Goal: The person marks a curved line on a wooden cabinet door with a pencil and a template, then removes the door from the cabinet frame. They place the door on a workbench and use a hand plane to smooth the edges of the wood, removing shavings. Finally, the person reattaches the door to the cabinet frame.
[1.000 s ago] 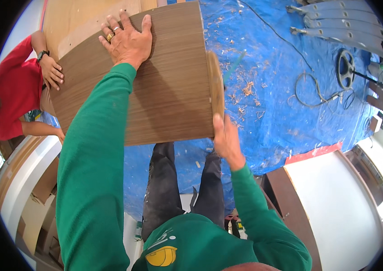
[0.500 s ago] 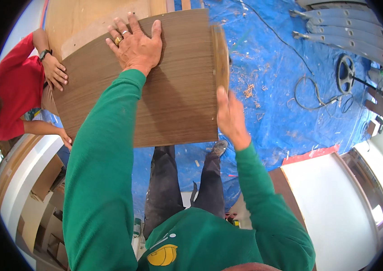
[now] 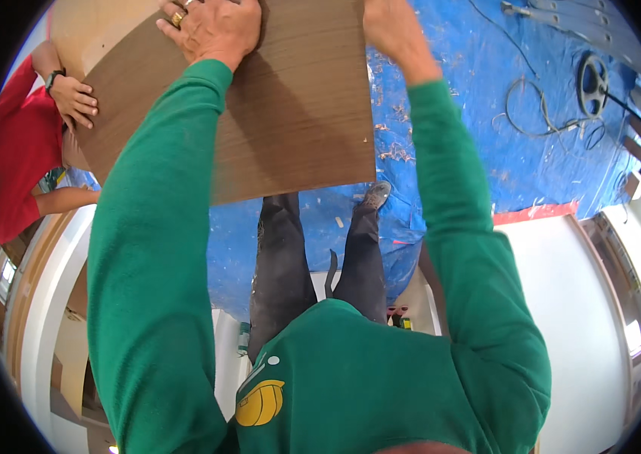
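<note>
A brown wood-grain panel (image 3: 305, 113) lies flat in front of me, its far part cut off by the top of the view. My left hand (image 3: 218, 30) presses on its face, palm down with fingers spread, a ring on one finger. Along the panel's right edge, my right hand (image 3: 396, 30) looks closed; its fingers and whatever they hold are hidden or out of view. On the left, a co-worker in a red shirt (image 3: 25, 144) rests one hand (image 3: 72, 100) on the panel's left end, while their other hand is hidden behind my left sleeve.
Blue plastic sheeting (image 3: 464, 159) with scattered shavings covers the floor. To the right are a looped cable (image 3: 521, 121), a spoked wheel (image 3: 592, 83) and a metal ladder (image 3: 570, 23). A white panel (image 3: 562, 303) stands at the lower right.
My right hand has slid away from me along the panel's right edge. My left hand sits higher in the picture, as does the panel; the view has tilted nearer my body.
</note>
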Demonstrator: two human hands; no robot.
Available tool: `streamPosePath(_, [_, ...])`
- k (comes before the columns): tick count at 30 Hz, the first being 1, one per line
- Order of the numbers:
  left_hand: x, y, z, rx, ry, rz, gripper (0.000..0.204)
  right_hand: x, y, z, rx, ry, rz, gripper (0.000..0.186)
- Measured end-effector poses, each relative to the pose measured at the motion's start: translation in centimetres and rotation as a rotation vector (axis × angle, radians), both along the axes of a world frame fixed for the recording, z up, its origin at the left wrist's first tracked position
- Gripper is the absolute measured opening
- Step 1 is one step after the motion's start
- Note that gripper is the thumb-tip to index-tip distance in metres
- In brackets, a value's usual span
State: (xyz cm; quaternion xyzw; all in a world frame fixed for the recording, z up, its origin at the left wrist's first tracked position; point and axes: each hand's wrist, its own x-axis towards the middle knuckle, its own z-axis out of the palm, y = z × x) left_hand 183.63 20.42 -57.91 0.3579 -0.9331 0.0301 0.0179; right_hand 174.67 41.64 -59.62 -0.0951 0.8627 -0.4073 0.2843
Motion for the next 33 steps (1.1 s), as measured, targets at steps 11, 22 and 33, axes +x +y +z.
streamPosePath(11, [-0.5,-0.2,-0.8,-0.004,-0.004,-0.004,0.083,29.6,19.2,1.9,0.004,-0.434,-0.077,0.063])
streamPosePath(22, [-0.3,-1.4,-2.0,0.050,0.036,-0.024,0.092,19.8,11.6,1.2,-0.333,-0.305,-0.399,0.060])
streamPosePath(33, [0.1,-1.6,-2.0,0.073,0.045,-0.041,0.091,-3.0,-2.8,0.3,-0.188,0.050,-0.157,0.090])
